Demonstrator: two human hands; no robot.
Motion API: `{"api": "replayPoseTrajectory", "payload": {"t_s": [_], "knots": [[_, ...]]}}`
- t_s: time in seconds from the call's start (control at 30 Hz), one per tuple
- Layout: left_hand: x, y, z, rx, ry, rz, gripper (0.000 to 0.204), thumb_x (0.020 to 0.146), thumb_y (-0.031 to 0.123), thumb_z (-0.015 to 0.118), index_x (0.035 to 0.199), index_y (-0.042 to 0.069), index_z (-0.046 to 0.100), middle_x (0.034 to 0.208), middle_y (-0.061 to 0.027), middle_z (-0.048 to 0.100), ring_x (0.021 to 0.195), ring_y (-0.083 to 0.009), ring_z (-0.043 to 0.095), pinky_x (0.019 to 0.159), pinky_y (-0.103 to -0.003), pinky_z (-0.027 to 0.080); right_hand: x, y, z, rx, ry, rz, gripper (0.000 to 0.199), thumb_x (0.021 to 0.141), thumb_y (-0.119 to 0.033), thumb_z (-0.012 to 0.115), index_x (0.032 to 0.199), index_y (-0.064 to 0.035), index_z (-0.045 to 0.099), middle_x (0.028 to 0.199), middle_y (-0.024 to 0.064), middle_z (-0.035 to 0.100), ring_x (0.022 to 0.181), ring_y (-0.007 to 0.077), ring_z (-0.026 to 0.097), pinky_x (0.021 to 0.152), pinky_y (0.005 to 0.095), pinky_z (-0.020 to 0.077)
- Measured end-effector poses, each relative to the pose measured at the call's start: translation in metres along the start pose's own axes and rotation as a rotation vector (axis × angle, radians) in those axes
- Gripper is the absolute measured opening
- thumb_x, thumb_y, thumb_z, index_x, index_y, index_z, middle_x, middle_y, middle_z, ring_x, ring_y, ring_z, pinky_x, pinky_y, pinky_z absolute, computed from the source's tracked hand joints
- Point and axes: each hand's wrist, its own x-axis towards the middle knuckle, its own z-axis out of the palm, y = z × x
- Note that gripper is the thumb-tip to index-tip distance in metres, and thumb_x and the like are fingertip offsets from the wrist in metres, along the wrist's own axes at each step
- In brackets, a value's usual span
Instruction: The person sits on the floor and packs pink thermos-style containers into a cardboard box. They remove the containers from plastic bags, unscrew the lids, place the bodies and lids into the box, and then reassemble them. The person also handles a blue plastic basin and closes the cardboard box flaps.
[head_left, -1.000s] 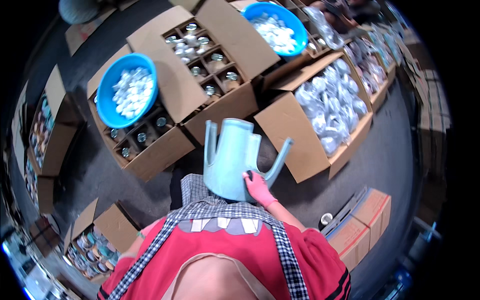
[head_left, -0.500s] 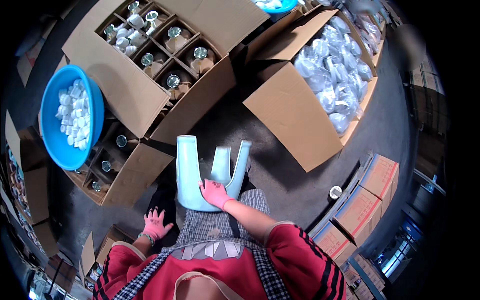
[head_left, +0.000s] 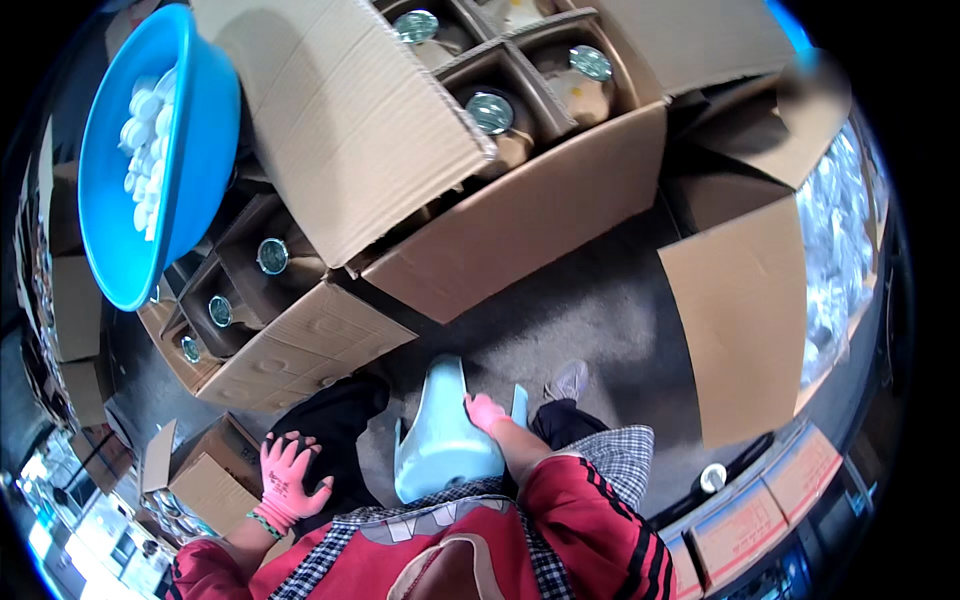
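A light blue plastic stool (head_left: 446, 440) is between my legs, close to my body, with its seat toward me and legs pointing away. My right hand (head_left: 484, 411), in a pink glove, is closed on its right side; the fingertips are partly hidden. My left hand (head_left: 288, 482), in a matching pink glove with dark fingertips, rests on my dark-trousered left thigh with its fingers spread, holding nothing. The checked apron (head_left: 618, 462) hangs over my right leg.
Ahead, a divided carton (head_left: 530, 225) holds glass jars or bottles. A lower carton (head_left: 300, 345) has more, below a blue basin (head_left: 215, 130) of white caps. At right are an open carton (head_left: 745, 330) of bagged clear items and stacked boxes (head_left: 735, 530).
My right hand has brought the stool in toward my body, and it has turned. My left hand stays on my thigh. The cartons and basin appear nearer.
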Motion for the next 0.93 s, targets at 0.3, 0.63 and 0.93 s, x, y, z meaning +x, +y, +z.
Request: {"api": "replayPoseTrajectory", "payload": {"t_s": [0.3, 0.63, 0.93], "knots": [[-0.006, -0.016, 0.021, 0.085, 0.431, -0.042, 0.043, 0.056, 0.033, 0.064, 0.090, 0.008, 0.057, 0.099, -0.0065, 0.053, 0.105, -0.0299, 0.043, 0.096, -0.053, 0.024, 0.022, 0.018, 0.024, -0.192, 0.045, -0.088, 0.062, 0.085, -0.049, 0.031, 0.107, 0.0053, 0.053, 0.110, 0.0271, 0.051, 0.106, 0.0396, 0.048, 0.088, 0.0439, 0.0389], [-0.019, -0.002, 0.053, -0.045, 0.806, -0.038, 0.033, 0.066, 0.029, 0.063, 0.090, 0.008, 0.055, 0.093, -0.0126, 0.055, 0.097, -0.0311, 0.049, 0.096, -0.045, 0.029, -0.123, -0.134, -0.113, -0.433, 0.206, -0.805, 0.056, 0.079, -0.043, 0.051, 0.108, 0.0052, 0.053, 0.107, 0.0260, 0.055, 0.103, 0.0329, 0.052, 0.087, 0.0368, 0.0395], [-0.041, -0.014, 0.094, 0.007, 0.731, -0.003, 0.044, 0.073, 0.042, 0.058, 0.103, 0.010, 0.057, 0.110, -0.0122, 0.054, 0.111, -0.0285, 0.044, 0.100, -0.043, 0.025, -0.248, -0.074, -0.056, -0.286, 0.612, -1.155, 0.025, 0.081, -0.027, 0.054, 0.088, -0.0029, 0.059, 0.081, 0.0078, 0.062, 0.076, 0.0232, 0.058, 0.072, 0.0296, 0.0440]]}}
